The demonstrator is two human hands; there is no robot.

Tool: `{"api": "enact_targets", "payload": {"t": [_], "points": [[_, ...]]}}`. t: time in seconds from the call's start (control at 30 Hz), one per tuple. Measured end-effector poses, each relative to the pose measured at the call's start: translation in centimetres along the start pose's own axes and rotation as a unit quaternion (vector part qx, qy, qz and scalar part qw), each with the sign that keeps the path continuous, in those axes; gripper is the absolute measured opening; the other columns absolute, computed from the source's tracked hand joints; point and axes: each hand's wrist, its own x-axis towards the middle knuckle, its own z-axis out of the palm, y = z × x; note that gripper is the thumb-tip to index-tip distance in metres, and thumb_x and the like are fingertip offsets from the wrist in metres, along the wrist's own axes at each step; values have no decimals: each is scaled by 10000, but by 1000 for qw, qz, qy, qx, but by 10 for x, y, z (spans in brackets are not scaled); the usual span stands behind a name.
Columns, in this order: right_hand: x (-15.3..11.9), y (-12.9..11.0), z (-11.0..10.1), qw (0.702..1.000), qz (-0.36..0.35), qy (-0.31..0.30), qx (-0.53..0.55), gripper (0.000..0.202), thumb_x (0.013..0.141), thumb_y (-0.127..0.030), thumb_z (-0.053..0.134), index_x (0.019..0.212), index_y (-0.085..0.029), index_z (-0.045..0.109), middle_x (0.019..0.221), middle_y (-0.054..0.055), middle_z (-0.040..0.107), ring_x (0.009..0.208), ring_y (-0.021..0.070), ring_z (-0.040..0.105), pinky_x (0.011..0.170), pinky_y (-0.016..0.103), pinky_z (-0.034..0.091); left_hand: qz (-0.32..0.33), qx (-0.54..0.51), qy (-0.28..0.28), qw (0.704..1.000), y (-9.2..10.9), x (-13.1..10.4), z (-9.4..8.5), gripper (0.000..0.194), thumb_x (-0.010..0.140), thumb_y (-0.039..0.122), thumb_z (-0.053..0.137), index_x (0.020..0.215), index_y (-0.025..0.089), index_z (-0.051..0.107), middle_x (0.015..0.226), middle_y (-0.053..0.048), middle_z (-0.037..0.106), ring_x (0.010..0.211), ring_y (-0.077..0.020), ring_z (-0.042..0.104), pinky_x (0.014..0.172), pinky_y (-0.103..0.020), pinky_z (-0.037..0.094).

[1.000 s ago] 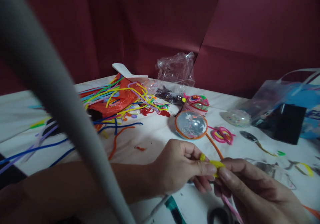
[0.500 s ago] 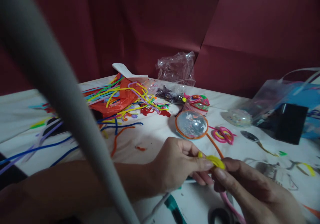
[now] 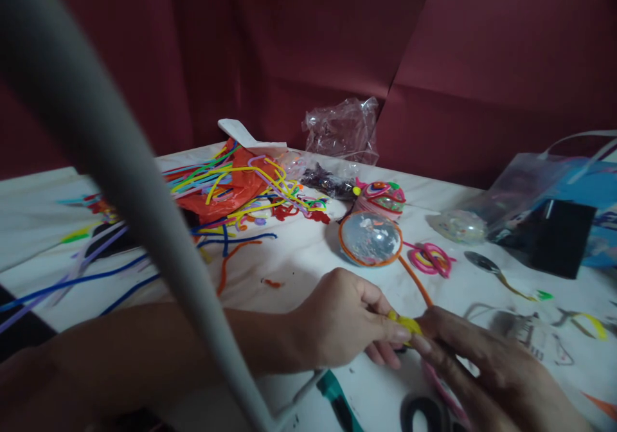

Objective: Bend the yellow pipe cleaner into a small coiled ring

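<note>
A coiled yellow pipe cleaner (image 3: 405, 324) is pinched between my two hands, low in the middle of the view. My left hand (image 3: 340, 319) grips its left end between thumb and fingers. On the other side my right hand (image 3: 486, 355) presses the coil with its thumb and fingertips, which partly cover it. Just beyond the hands lies a clear round dome (image 3: 371, 238) rimmed with an orange pipe cleaner, whose tail (image 3: 415, 281) runs toward my right hand. A pink coil (image 3: 431, 260) lies beside the dome. Under my right hand a pink strip and dark scissor-like handles (image 3: 418, 409) show in part.
Loose coloured pipe cleaners (image 3: 226, 181) spread over a red bag at the back left. A decorated pink ball (image 3: 380, 199), a spoon (image 3: 482, 262) and a black box (image 3: 563, 238) stand farther off. A grey pole (image 3: 144, 213) crosses the left foreground. A teal-handled tool (image 3: 337, 400) lies near.
My right hand has turned and its fingers have closed farther over the yellow coil, so less of it shows. Both hands have dropped slightly; the things on the table stay in place.
</note>
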Motion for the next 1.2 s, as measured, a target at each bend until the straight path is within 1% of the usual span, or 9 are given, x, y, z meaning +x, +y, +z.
{"api": "enact_targets", "payload": {"t": [0.07, 0.17, 0.3, 0.5, 0.63, 0.77, 0.9, 1.0, 1.2], "points": [[0, 3, -1, 1000, 3, -18, -5, 335, 879, -475, 506, 671, -245, 633, 543, -15, 598, 449, 132, 542, 455, 198, 422, 1, 9, -5, 1000, 0, 1, -1, 453, 471, 500, 784, 515, 126, 532, 453, 43, 539, 422, -62, 510, 449, -186, 396], [0, 8, -2, 997, -39, -52, -49, 277, 913, -381, 468, 718, -237, 603, 553, -26, 587, 450, 125, 552, 442, 183, 437, 6, 32, 3, 999, -2, 2, -2, 346, 588, 407, 741, 547, 122, 549, 470, 38, 535, 445, -66, 513, 469, -187, 408], [0, 12, -1, 988, -91, -49, -118, 224, 933, -273, 426, 749, -233, 548, 568, -42, 555, 434, 99, 538, 440, 160, 436, 42, 120, 30, 991, -10, 3, -6, 201, 718, 310, 608, 653, 119, 612, 544, 20, 562, 522, -81, 533, 515, -196, 420], [0, 14, -1, 981, -130, -46, -139, 145, 929, -209, 416, 814, -247, 495, 619, -40, 560, 470, 95, 570, 447, 144, 439, 46, 226, 4, 973, -12, 2, -10, 239, 799, 269, 484, 741, 108, 651, 626, -12, 583, 582, -111, 554, 542, -219, 439], [1, 13, -3, 979, -142, -48, -139, 136, 932, -194, 402, 883, -262, 509, 638, -44, 565, 503, 91, 587, 484, 137, 454, 18, 210, -24, 977, -4, 1, -7, 231, 846, 168, 421, 744, 97, 617, 632, 0, 557, 572, -88, 541, 575, -215, 448], [0, 12, 0, 982, -138, -18, -124, 135, 929, -229, 431, 935, -286, 553, 654, -48, 583, 507, 93, 591, 485, 150, 447, -25, 156, -26, 987, 4, -1, -4, 224, 857, 123, 416, 714, 104, 588, 628, 19, 553, 516, -64, 531, 545, -206, 443], [-4, 12, 5, 990, -96, 38, -94, 147, 926, -282, 455, 837, -288, 572, 581, -64, 563, 430, 96, 548, 469, 175, 437, 0, 104, 1, 995, 7, -2, -1, 180, 816, 114, 502, 645, 115, 558, 539, 37, 538, 491, -63, 537, 516, -184, 442], [-4, 11, 7, 989, -99, 56, -92, 165, 924, -291, 456, 790, -283, 553, 595, -58, 598, 437, 102, 563, 476, 176, 444, 28, 83, 30, 996, 4, -1, -2, 122, 762, 148, 587, 646, 121, 561, 523, 39, 545, 502, -75, 556, 510, -184, 447], [-1, 9, 2, 979, -137, 27, -151, 150, 933, -252, 428, 816, -276, 519, 606, -43, 640, 450, 111, 605, 436, 154, 447, 74, 151, 41, 985, -4, -1, -8, 158, 752, 262, 578, 725, 118, 637, 583, 13, 586, 550, -82, 567, 537, -193, 445]]}}
